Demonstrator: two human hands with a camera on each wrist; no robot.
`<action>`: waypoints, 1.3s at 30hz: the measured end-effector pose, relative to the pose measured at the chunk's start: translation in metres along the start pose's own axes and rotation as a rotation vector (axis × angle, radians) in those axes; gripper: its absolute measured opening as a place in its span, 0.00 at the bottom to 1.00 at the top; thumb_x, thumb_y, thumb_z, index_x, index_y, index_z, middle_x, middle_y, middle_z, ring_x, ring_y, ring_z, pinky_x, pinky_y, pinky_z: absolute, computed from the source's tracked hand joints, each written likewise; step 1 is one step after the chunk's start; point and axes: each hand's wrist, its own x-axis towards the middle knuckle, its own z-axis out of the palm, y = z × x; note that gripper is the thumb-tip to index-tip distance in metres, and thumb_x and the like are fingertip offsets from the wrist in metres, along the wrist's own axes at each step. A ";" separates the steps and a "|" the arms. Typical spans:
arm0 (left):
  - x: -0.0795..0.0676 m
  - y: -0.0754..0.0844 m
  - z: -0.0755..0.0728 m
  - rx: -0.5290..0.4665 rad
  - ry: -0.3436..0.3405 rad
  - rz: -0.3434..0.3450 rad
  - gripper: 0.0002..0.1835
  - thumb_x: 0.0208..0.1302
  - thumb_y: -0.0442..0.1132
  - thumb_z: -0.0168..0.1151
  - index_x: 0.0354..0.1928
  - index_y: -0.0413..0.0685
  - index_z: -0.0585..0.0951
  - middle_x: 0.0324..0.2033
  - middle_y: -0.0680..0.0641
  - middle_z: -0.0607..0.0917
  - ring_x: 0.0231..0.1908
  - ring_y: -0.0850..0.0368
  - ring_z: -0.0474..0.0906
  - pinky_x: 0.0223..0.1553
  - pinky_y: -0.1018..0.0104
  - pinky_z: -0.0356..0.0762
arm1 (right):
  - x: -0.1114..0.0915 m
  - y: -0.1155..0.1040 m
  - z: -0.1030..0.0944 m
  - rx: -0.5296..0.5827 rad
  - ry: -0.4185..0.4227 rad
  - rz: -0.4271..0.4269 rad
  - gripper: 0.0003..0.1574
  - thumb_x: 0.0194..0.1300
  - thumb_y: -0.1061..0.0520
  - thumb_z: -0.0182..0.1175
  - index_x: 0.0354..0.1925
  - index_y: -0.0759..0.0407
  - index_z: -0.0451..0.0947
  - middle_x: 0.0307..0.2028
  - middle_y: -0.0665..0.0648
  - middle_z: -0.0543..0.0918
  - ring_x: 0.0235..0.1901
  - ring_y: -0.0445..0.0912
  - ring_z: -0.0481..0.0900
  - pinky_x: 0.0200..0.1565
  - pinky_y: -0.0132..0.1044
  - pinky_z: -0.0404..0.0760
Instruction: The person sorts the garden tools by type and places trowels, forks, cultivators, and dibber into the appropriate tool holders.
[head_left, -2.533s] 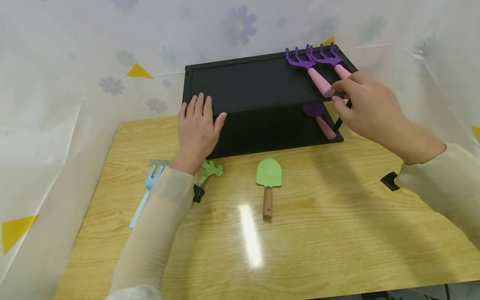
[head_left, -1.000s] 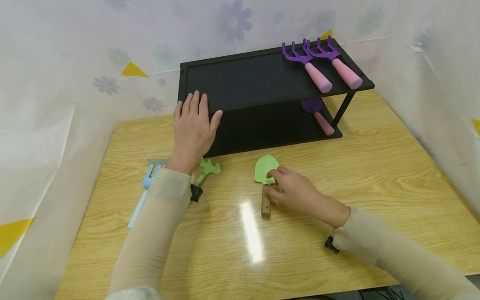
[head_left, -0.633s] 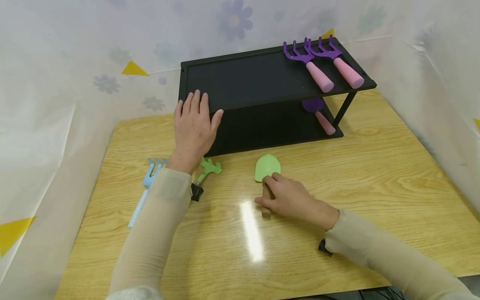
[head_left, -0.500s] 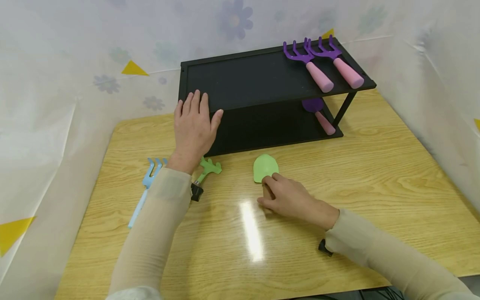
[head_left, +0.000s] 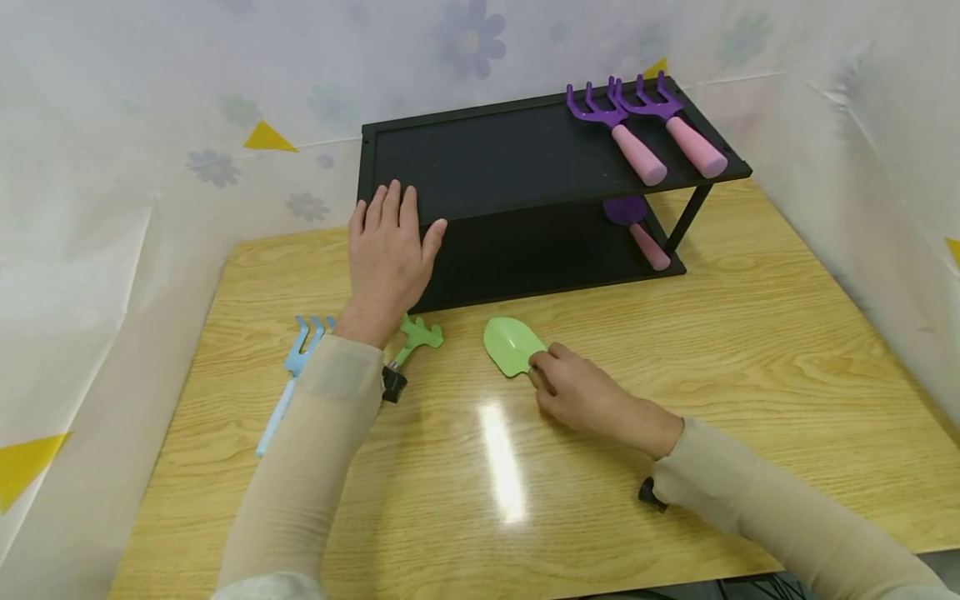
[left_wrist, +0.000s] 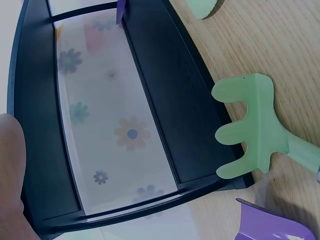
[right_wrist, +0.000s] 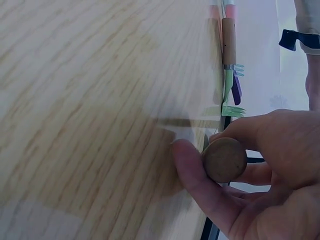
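Note:
My left hand (head_left: 390, 258) rests on the front left corner of a black two-tier rack (head_left: 480, 167), its fingers straight and flat on the upper shelf. In front of the rack, my right hand (head_left: 585, 396) grips a small green garden trowel (head_left: 510, 343) by its wooden handle (right_wrist: 225, 160), whose round end faces the right wrist camera. The trowel's blade points up and to the left, low over the table. Two hand rakes, a left purple one (head_left: 636, 154) and a right one (head_left: 696, 146), both with pink handles, lie on the upper shelf's right end.
A purple trowel (head_left: 648, 246) lies on the lower shelf. Left of the held trowel are a green hand rake (head_left: 420, 335), partly behind the left forearm, and a light blue hand rake (head_left: 281, 408). Another purple blade (left_wrist: 272, 225) shows in the left wrist view.
My right hand has come from the pink-handled rake at the rack down to the green trowel, gripped its handle and swung the blade leftward. My left hand has stayed on the rack.

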 end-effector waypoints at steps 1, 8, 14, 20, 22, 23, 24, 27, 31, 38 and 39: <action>0.000 0.000 0.000 -0.001 0.001 0.000 0.41 0.71 0.66 0.22 0.75 0.45 0.52 0.73 0.43 0.51 0.73 0.49 0.44 0.71 0.52 0.35 | 0.000 0.000 -0.001 0.001 -0.003 -0.003 0.15 0.62 0.62 0.58 0.47 0.69 0.76 0.33 0.56 0.73 0.27 0.44 0.69 0.27 0.33 0.73; 0.000 0.001 0.000 0.000 0.014 0.003 0.42 0.70 0.66 0.22 0.75 0.45 0.53 0.73 0.43 0.53 0.73 0.49 0.45 0.71 0.52 0.36 | -0.001 0.002 -0.010 0.023 -0.008 -0.026 0.16 0.64 0.63 0.59 0.49 0.71 0.77 0.34 0.59 0.76 0.27 0.44 0.71 0.28 0.34 0.74; 0.000 0.000 0.000 0.001 0.011 0.005 0.42 0.70 0.67 0.21 0.75 0.45 0.52 0.73 0.43 0.52 0.73 0.49 0.45 0.71 0.52 0.35 | -0.001 0.009 -0.018 -0.002 -0.026 0.002 0.19 0.64 0.63 0.59 0.52 0.72 0.76 0.38 0.62 0.78 0.31 0.46 0.74 0.33 0.38 0.77; -0.001 0.000 -0.001 -0.004 0.026 0.013 0.42 0.71 0.66 0.22 0.74 0.45 0.53 0.73 0.42 0.54 0.73 0.48 0.46 0.71 0.52 0.36 | 0.001 0.020 -0.031 -0.004 0.004 0.022 0.20 0.63 0.64 0.60 0.52 0.73 0.76 0.37 0.63 0.79 0.31 0.48 0.74 0.34 0.42 0.78; -0.001 -0.001 -0.001 -0.004 0.030 0.015 0.41 0.71 0.66 0.22 0.74 0.44 0.54 0.73 0.42 0.54 0.72 0.48 0.46 0.71 0.52 0.36 | 0.003 0.024 -0.036 -0.010 0.023 0.023 0.20 0.62 0.65 0.60 0.52 0.74 0.76 0.38 0.64 0.79 0.31 0.49 0.74 0.34 0.42 0.78; -0.001 -0.001 -0.001 -0.004 0.030 0.015 0.41 0.71 0.66 0.22 0.74 0.44 0.54 0.73 0.42 0.54 0.72 0.48 0.46 0.71 0.52 0.36 | 0.003 0.027 -0.039 -0.010 0.031 0.027 0.21 0.62 0.65 0.61 0.52 0.74 0.76 0.38 0.65 0.79 0.31 0.49 0.74 0.34 0.43 0.78; -0.001 -0.001 -0.001 -0.004 0.031 0.015 0.41 0.71 0.66 0.22 0.74 0.44 0.54 0.73 0.42 0.54 0.72 0.48 0.46 0.71 0.52 0.36 | 0.004 0.029 -0.042 -0.009 0.035 0.036 0.21 0.62 0.65 0.60 0.53 0.74 0.75 0.38 0.66 0.79 0.31 0.50 0.75 0.35 0.43 0.78; -0.001 -0.001 -0.001 -0.005 0.035 0.016 0.41 0.71 0.66 0.23 0.74 0.44 0.54 0.73 0.42 0.54 0.72 0.48 0.47 0.71 0.52 0.37 | 0.007 0.035 -0.052 -0.003 0.039 0.069 0.22 0.63 0.65 0.60 0.54 0.74 0.74 0.42 0.68 0.78 0.35 0.53 0.77 0.38 0.47 0.79; -0.001 -0.001 -0.001 -0.004 0.046 0.021 0.41 0.71 0.66 0.24 0.74 0.44 0.55 0.72 0.42 0.56 0.72 0.48 0.48 0.71 0.52 0.37 | 0.011 0.045 -0.066 -0.006 0.047 0.095 0.22 0.64 0.66 0.58 0.55 0.76 0.72 0.45 0.71 0.77 0.39 0.57 0.77 0.42 0.51 0.79; 0.000 0.000 0.000 0.001 0.028 0.017 0.41 0.71 0.66 0.23 0.74 0.45 0.54 0.73 0.42 0.54 0.72 0.48 0.46 0.71 0.52 0.36 | 0.020 0.066 -0.081 -0.062 0.133 0.073 0.19 0.62 0.68 0.58 0.51 0.76 0.75 0.39 0.70 0.78 0.38 0.57 0.75 0.42 0.51 0.78; 0.000 0.000 0.000 0.001 0.026 0.017 0.41 0.71 0.66 0.22 0.74 0.45 0.54 0.73 0.43 0.54 0.73 0.48 0.46 0.71 0.52 0.36 | 0.021 0.068 -0.083 -0.072 0.144 0.070 0.18 0.61 0.68 0.58 0.50 0.76 0.75 0.38 0.70 0.78 0.38 0.57 0.75 0.41 0.51 0.78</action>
